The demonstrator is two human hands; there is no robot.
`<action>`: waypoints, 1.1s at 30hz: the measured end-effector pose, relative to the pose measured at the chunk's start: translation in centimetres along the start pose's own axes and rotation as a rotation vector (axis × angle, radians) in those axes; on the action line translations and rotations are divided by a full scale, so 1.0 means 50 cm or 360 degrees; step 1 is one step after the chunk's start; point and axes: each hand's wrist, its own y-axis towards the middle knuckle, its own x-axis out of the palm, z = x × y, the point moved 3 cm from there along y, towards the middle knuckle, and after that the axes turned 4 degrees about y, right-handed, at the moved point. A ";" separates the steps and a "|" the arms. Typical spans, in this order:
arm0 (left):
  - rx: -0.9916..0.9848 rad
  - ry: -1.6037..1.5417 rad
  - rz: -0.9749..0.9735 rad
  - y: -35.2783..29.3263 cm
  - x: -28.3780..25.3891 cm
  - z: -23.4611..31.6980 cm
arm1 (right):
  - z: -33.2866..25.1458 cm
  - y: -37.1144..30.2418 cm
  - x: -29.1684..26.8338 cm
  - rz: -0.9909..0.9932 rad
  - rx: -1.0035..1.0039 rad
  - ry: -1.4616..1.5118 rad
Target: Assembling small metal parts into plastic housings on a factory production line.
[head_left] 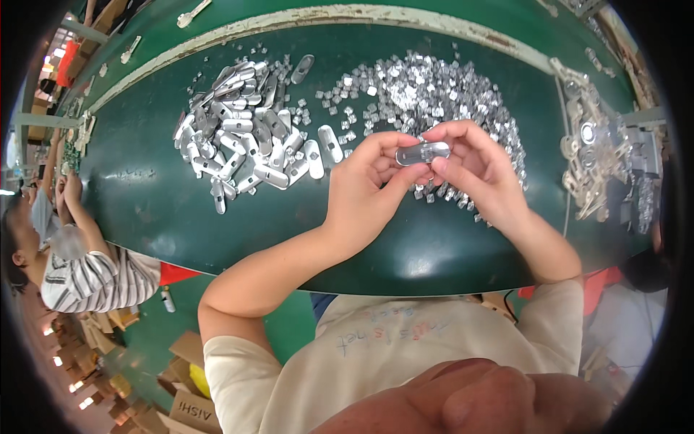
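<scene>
Between my two hands is an oblong silver metal plate (422, 153) with rounded ends, held level above the green table. My left hand (372, 177) pinches its left end between thumb and fingers. On its right end, the thumb and fingers of my right hand (477, 170) are closed; whether a small piece sits under that thumb I cannot make out. Just beyond my hands spreads a heap of small shiny metal pieces (426, 90). Left of them lies a pile of similar oblong plates (242, 137), with a few loose ones at its right side.
A raised pale strip (347, 13) curves along the table's far side. At the right lie pale, flat, long-shaped parts (589, 145). A co-worker in a striped shirt (97, 278) is at the far left. Cardboard boxes (191, 412) stand on the floor at lower left.
</scene>
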 end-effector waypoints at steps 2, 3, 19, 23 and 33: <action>-0.0040 -0.0111 0.0080 0.004 -0.021 -0.014 | 0.002 0.017 0.004 0.0033 -0.0091 -0.0086; -0.0059 -0.0097 0.0080 0.011 -0.021 -0.018 | -0.003 0.019 -0.008 0.0116 -0.0044 -0.0152; 0.0024 -0.0003 0.0280 0.042 -0.054 -0.036 | -0.171 0.629 -0.578 0.1708 0.0409 -0.2196; 0.0046 0.0101 0.0332 0.040 -0.056 -0.039 | -0.130 0.637 -0.573 0.1696 0.0507 -0.2201; 0.0120 0.0223 0.0280 0.037 -0.055 -0.033 | -0.164 0.402 -0.338 0.0205 -0.0219 0.0025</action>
